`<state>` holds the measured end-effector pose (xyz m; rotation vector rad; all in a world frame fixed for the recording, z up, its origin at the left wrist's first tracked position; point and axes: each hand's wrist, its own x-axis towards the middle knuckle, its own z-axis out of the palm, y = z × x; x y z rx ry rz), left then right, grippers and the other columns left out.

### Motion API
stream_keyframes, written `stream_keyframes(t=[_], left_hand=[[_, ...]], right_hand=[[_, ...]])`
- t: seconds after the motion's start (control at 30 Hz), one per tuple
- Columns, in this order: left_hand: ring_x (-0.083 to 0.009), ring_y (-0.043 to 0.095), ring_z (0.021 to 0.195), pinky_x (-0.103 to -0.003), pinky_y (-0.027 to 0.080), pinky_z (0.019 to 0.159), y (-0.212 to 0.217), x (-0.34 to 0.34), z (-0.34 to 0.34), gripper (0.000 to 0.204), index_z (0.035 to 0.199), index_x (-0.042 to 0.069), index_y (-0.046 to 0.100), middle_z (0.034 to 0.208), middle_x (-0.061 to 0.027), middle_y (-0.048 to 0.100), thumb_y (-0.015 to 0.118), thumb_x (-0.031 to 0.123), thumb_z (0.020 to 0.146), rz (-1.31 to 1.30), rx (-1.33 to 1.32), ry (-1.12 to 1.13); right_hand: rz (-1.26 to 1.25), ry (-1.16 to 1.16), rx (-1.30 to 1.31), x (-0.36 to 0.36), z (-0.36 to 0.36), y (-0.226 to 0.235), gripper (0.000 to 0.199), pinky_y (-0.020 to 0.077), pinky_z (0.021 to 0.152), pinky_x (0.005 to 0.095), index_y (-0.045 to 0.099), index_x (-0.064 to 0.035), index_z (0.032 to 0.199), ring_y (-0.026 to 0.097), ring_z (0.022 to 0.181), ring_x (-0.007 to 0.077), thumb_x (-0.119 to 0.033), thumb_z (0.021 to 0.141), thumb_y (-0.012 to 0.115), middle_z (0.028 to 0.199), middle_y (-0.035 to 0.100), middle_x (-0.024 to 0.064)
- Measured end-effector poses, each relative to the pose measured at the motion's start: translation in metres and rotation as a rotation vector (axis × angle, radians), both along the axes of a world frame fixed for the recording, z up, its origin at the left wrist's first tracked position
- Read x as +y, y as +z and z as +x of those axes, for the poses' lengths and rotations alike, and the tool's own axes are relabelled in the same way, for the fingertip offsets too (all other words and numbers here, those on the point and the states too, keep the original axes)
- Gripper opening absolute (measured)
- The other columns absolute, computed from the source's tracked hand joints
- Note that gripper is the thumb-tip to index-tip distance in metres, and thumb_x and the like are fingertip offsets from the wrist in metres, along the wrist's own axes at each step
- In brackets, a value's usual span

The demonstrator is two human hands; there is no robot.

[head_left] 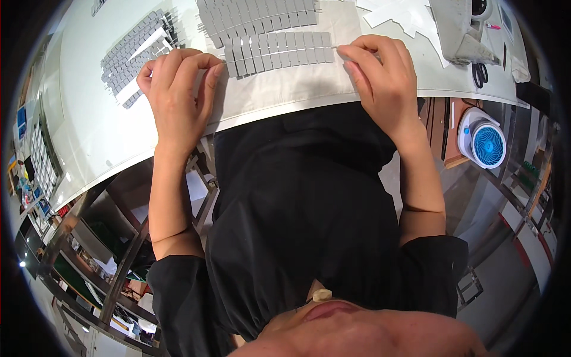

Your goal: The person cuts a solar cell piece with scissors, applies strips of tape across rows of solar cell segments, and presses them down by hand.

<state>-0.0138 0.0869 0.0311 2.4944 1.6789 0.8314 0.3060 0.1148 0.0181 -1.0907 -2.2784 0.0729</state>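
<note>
A row of narrow grey rectangular pieces (279,52), joined side by side along a thin line, lies on a beige cloth (285,86) at the table's near edge. At its left end, my left hand (181,89) is closed, with thumb and forefinger pinched at the row's tip. My right hand (383,77) pinches the thin end sticking out at the right, its other fingers curled. Just beyond lies a larger set of similar grey pieces (256,16), partly cut off by the upper edge. What exactly sits between the left fingertips is hidden.
Left of the cloth, small grey blocks (128,62) lie in rows with white strips on them. White paper cutouts (398,18), a whitish bin-like container (458,35) and black-handled scissors (479,75) are at the right. A white fan with blue blades (489,146) stands below the table's right side.
</note>
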Motion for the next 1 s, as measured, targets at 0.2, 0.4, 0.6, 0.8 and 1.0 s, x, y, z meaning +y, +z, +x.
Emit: stream_keyframes(t=[0.2,0.4,0.6,0.8,1.0], left_hand=[[-0.0211,0.060,0.094,-0.041,0.033,0.099,0.003,-0.004,0.000,0.008,0.095,0.012,0.072,0.096,0.0001,0.067,0.078,0.016,0.091,-0.021,-0.002,-0.001],[-0.0211,0.060,0.094,-0.041,0.033,0.098,0.004,-0.010,0.001,0.007,0.095,0.012,0.072,0.096,-0.0006,0.067,0.077,0.015,0.091,-0.029,-0.036,0.013],[-0.0213,0.060,0.094,-0.040,0.032,0.098,0.005,-0.019,0.000,0.007,0.095,0.011,0.071,0.096,-0.0015,0.067,0.076,0.015,0.091,-0.070,-0.064,0.031],[-0.0211,0.060,0.094,-0.040,0.032,0.098,0.001,-0.023,-0.002,0.007,0.095,0.011,0.071,0.096,-0.0011,0.067,0.076,0.015,0.091,-0.075,-0.078,0.048],[-0.0208,0.059,0.093,-0.040,0.031,0.099,0.000,-0.025,-0.001,0.008,0.095,0.011,0.071,0.096,-0.0007,0.066,0.077,0.015,0.091,-0.093,-0.080,0.054]], right_hand=[[0.010,-0.014,-0.008,-0.003,0.000,0.000,0.030,0.0461,0.077,0.0339,0.078,-0.0139,0.107,0.063,0.091,0.0180,-0.010,0.078,0.084,0.101,0.067,-0.0020],[0.024,-0.007,-0.034,-0.003,0.001,-0.005,0.033,0.0455,0.078,0.0339,0.078,-0.0152,0.110,0.062,0.091,0.0182,-0.012,0.078,0.085,0.103,0.066,-0.0018],[0.046,-0.012,-0.032,-0.002,0.001,-0.007,0.033,0.0454,0.078,0.0338,0.077,-0.0148,0.111,0.062,0.091,0.0186,-0.013,0.079,0.084,0.102,0.066,-0.0014],[0.015,-0.002,-0.051,-0.003,-0.002,-0.002,0.037,0.0459,0.078,0.0348,0.077,-0.0184,0.113,0.061,0.091,0.0198,-0.015,0.078,0.085,0.104,0.065,-0.0012],[0.032,-0.013,-0.055,-0.004,0.001,-0.008,0.037,0.0462,0.078,0.0349,0.078,-0.0197,0.113,0.061,0.092,0.0202,-0.017,0.078,0.085,0.106,0.066,-0.0009]])
